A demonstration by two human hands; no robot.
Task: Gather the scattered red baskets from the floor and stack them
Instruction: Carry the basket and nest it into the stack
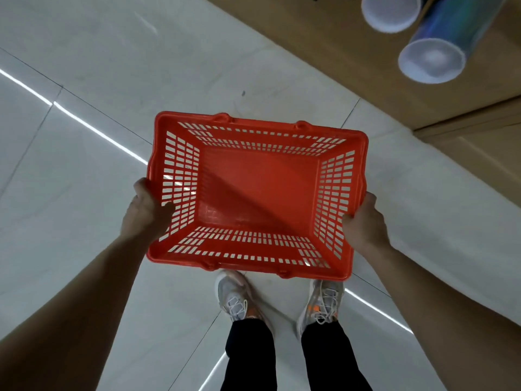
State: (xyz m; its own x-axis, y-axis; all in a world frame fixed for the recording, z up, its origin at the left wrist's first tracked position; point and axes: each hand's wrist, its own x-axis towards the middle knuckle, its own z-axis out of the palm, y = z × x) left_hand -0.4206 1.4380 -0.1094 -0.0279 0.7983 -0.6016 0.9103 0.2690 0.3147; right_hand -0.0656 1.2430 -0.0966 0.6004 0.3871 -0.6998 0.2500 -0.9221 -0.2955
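Observation:
A red plastic basket (259, 190) with slotted walls is held level above the pale tiled floor, its open top facing me and nothing inside it. My left hand (148, 213) grips its left short rim, thumb inside the wall. My right hand (365, 221) grips the right short rim the same way. No other red basket shows in this view.
My two grey sneakers (282, 300) stand on the floor just below the basket. A wooden shelf unit (380, 88) runs across the upper right, with rolled tubes with white caps (432, 59) sticking out of it. White tile floor (84, 80) spreads to the left.

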